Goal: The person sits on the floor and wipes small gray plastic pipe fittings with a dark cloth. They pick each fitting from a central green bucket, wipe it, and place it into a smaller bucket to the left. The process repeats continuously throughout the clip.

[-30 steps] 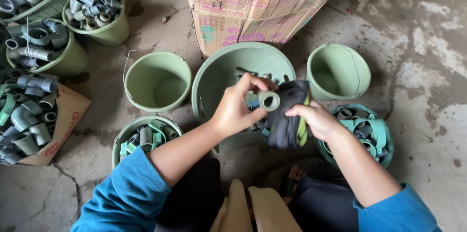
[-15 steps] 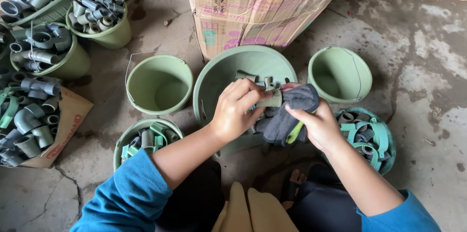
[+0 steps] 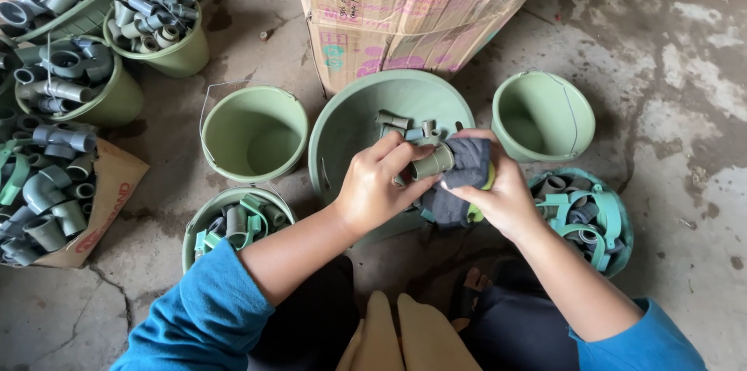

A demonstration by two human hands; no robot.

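While the left hand [image 3: 381,184] pinches a short grey pipe fitting [image 3: 433,161] between its fingers, the right hand [image 3: 498,196] has its fingers wrapped around a dark rag [image 3: 464,176] pressed against that fitting — both just above the big green basin [image 3: 350,122], empty green buckets [image 3: 253,133] off to either side.

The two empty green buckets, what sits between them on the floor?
In the head view, between the left empty bucket and the right empty bucket sits a wide green basin holding a few grey pipe fittings, in front of the cardboard box.
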